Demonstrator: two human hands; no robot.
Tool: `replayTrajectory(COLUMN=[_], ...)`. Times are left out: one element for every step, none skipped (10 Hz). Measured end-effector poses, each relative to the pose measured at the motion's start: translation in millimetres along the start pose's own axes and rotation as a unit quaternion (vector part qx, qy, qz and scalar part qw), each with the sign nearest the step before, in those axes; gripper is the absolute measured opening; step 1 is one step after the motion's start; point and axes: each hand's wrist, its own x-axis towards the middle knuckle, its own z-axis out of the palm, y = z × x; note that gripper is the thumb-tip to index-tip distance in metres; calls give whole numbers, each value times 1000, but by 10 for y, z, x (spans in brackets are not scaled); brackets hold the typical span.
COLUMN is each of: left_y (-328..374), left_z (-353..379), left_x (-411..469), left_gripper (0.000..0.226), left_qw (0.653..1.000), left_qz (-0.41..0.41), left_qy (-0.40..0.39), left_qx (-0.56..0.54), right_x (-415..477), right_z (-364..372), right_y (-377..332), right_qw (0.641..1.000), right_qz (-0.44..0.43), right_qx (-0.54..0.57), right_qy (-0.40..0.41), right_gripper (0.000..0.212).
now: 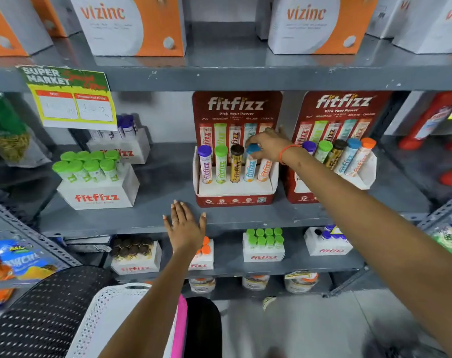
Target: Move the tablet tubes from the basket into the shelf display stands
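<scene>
Two red fitfizz display stands sit on the middle shelf. The left stand [235,200] holds a purple-capped tube [205,165], a green one [221,164], a brown one [236,164], a blue one [250,167] and an orange-labelled tube [265,169]. My right hand [267,146] covers the tops of the blue and orange tubes, fingers curled over them. The right stand [302,195] holds several tubes, partly hidden by my right forearm. My left hand [185,227] rests flat and open on the shelf edge [116,226]. The white perforated basket [101,319] is at the bottom, its inside hidden.
White fitfizz boxes with green-capped tubes [98,182] stand at left on the same shelf. More fitfizz boxes [263,248] line the shelf below. Large vizinc boxes [132,24] fill the top shelf. A price sign [70,96] hangs at left. A black perforated basket [39,313] is bottom left.
</scene>
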Motion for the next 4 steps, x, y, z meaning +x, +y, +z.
replayTrajectory(left_y=[12,47,74,220], left_z=[2,-94,-214,-565], left_x=[-33,-19,-4,95], left_gripper=[77,77,78,67], left_qw=[1000,999,997,988], left_qz=[0,-13,-25,-35], left_qy=[-5,-31,-68,-137], left_qx=[-2,8,-8,-55], right_x=[-30,-61,-156,-210], right_z=[-29,-55,-74,-61], right_y=[-6,-19,-75,-66], right_qw=[1000,999,999,998], right_qz=[-3,-2,5,11], right_qx=[23,41,47,24], right_qy=[-13,-22,-25,50], right_gripper=[42,52,73,73])
